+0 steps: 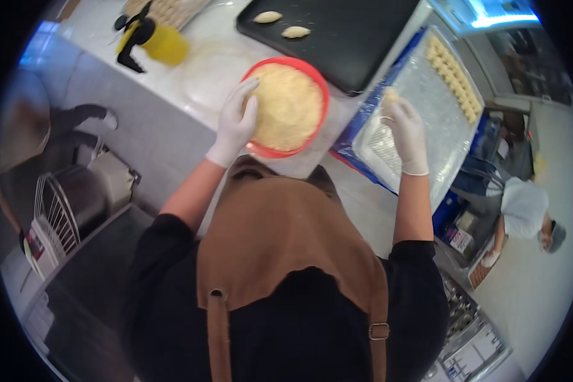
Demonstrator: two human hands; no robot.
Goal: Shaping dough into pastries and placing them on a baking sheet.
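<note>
A red bowl (325,95) filled with pale yellow crumbs, perhaps grated cheese (290,105), stands at the near edge of the white counter. My left hand (237,121), in a white glove, holds the bowl by its left side, fingers over the rim. Above the plastic-covered tray (420,127) on the right, my gloved right hand (403,127) pinches a small pale dough piece (390,95). Rows of similar dough pieces (453,76) line that tray's far right side. On the black baking tray (356,51) behind the bowl lie two pointed oval dough pieces (295,32).
A yellow spray bottle (165,44) with a black head stands at the counter's left, beside another tray of dough pieces (162,11). A mixer with a wire guard (57,207) is at left. Another person (524,207) works at far right; a blurred person (25,121) is at far left.
</note>
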